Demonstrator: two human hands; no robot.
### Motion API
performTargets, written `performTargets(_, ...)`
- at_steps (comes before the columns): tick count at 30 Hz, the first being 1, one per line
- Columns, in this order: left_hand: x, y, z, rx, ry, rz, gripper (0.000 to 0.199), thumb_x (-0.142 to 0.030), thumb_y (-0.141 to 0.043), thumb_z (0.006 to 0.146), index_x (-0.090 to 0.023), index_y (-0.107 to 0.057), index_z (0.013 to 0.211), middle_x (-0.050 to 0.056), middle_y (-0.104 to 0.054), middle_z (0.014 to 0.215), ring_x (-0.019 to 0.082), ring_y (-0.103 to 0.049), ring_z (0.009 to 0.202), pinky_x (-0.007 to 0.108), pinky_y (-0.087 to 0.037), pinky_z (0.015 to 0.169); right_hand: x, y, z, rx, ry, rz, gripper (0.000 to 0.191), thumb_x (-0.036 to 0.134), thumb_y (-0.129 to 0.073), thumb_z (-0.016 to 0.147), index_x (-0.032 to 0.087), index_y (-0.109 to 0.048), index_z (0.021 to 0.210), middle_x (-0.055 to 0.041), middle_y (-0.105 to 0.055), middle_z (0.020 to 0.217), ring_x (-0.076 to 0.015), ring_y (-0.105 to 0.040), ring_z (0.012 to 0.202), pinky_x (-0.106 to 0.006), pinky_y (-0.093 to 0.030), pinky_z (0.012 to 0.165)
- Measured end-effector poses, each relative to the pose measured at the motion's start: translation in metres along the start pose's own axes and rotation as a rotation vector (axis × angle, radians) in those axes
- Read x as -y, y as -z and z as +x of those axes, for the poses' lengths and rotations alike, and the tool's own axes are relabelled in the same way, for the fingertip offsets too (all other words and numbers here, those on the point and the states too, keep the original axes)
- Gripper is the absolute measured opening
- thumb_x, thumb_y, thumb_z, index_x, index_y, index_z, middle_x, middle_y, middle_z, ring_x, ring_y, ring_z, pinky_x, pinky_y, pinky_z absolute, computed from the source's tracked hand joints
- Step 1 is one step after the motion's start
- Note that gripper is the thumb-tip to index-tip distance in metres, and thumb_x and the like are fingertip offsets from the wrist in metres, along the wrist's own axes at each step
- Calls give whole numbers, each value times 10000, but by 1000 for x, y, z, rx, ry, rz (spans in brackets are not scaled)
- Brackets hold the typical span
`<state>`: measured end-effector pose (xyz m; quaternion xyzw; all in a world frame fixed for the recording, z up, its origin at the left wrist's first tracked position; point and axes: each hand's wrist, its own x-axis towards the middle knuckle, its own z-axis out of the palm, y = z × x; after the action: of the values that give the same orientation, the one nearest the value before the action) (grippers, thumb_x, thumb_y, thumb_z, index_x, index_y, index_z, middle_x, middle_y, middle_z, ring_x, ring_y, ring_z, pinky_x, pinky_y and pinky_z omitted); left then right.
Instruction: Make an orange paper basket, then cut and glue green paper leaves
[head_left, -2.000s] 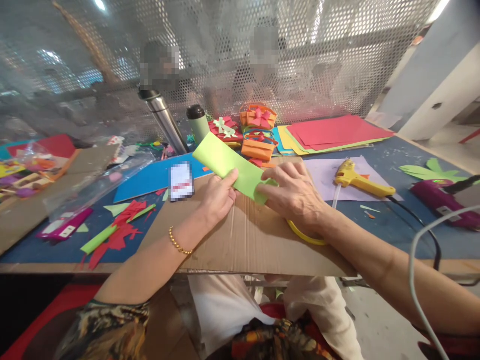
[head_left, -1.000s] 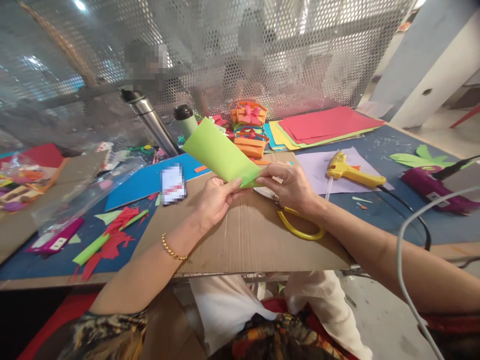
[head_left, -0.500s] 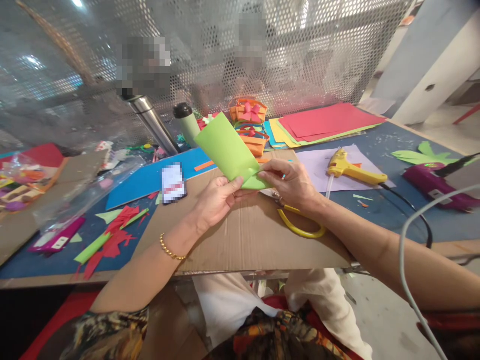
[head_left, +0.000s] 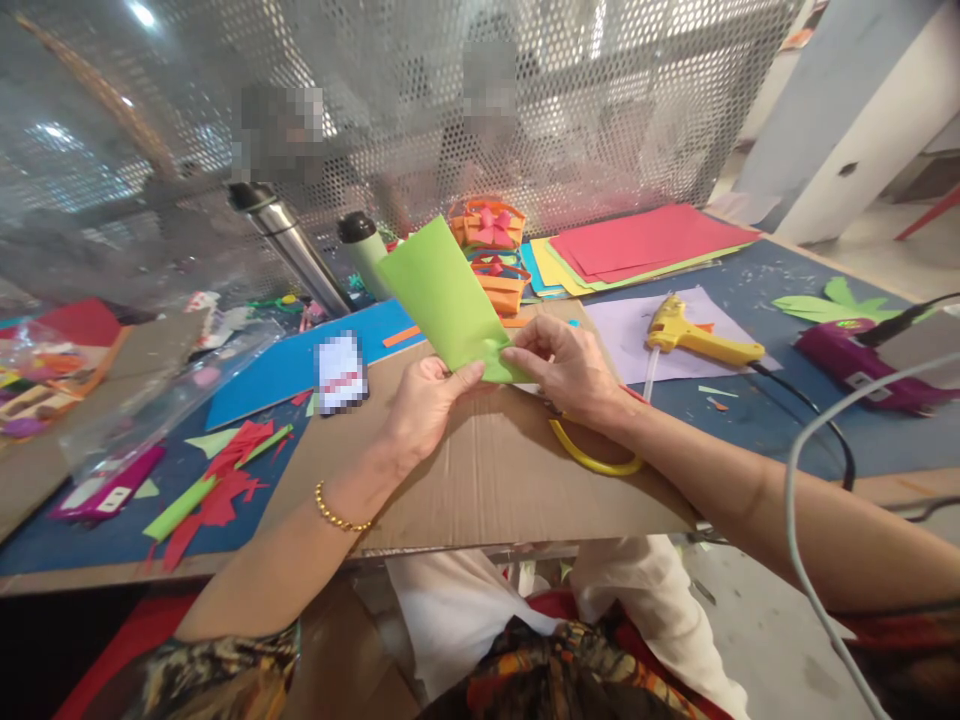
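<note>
A light green sheet of paper (head_left: pixel 439 290), folded at its lower end, is held up over the brown cardboard (head_left: pixel 450 490). My left hand (head_left: pixel 427 410) pinches its lower left part, thumb on top and fingers underneath. At the lower right corner, my right hand (head_left: pixel 570 365) grips the folded edge between thumb and fingertips. Scissors with a yellow handle (head_left: pixel 592 460) lie on the cardboard beneath my right wrist, their blades mostly hidden.
A yellow hot glue gun (head_left: pixel 694 335) rests on lilac paper (head_left: pixel 611 325) at right, its cord trailing off. Coloured sheets (head_left: pixel 645 245), orange paper baskets (head_left: pixel 499 285), bottles (head_left: pixel 289 245) and a phone (head_left: pixel 341 370) stand or lie around. Red scraps (head_left: pixel 225 480) lie left.
The fold at the paper's lower end lies flatter, and my right fingertips have shifted slightly along its edge. The whole view has moved a little.
</note>
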<state>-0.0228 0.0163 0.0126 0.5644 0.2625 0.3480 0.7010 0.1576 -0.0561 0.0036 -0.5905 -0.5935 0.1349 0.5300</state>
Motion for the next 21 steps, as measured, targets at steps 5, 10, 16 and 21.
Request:
performTargets(5,-4,0,0,7,-13,7,510,-420,-1072,549,-129,-859,909,154,-869,999,378,-835,1036,485,-699,934,-8,0,2,-36,51,60,318,388,-769,920,227,-554,749,46,-575,653,-114,-478,605,-275,-370,610)
performTargets(10,-7,3,1,12,-6,15,509,-459,-1061,581,-136,-856,917,156,-869,1008,349,-850,933,477,-712,883,-11,9,10,-58,50,122,599,768,-568,995,218,-589,758,8,-596,683,-132,-531,629,-291,-402,622)
performTargets(16,-8,5,2,-7,-30,15,507,-469,-1056,592,-134,-843,907,160,-867,999,360,-845,998,478,-701,927,-2,17,10,238,25,163,741,868,-462,966,181,-668,780,-23,-617,707,-147,-543,667,-294,-407,625)
performTargets(21,-5,3,1,-17,-28,28,490,-473,-1039,615,-134,-835,903,151,-868,992,351,-847,966,487,-700,922,-3,9,6,232,-19,133,461,614,-671,895,208,-590,691,7,-590,606,-130,-506,591,-280,-360,573)
